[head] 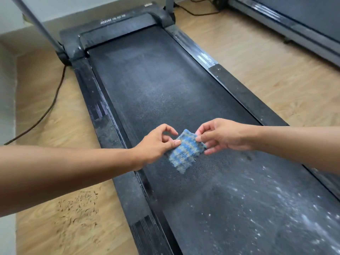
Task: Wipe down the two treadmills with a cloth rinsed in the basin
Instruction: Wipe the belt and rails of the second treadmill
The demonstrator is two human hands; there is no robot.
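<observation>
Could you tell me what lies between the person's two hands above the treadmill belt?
In the head view, a small blue-and-beige checked cloth, pinched by the left hand and the right hand.

Checked cloth between both hands, above treadmill

Pale wood-plank floor, white wall at far left, grey band beneath it running down the left edge, black cable trailing over the left floor, second black cable far back, dark scuff marks on near-left planks, soft even light.
</observation>
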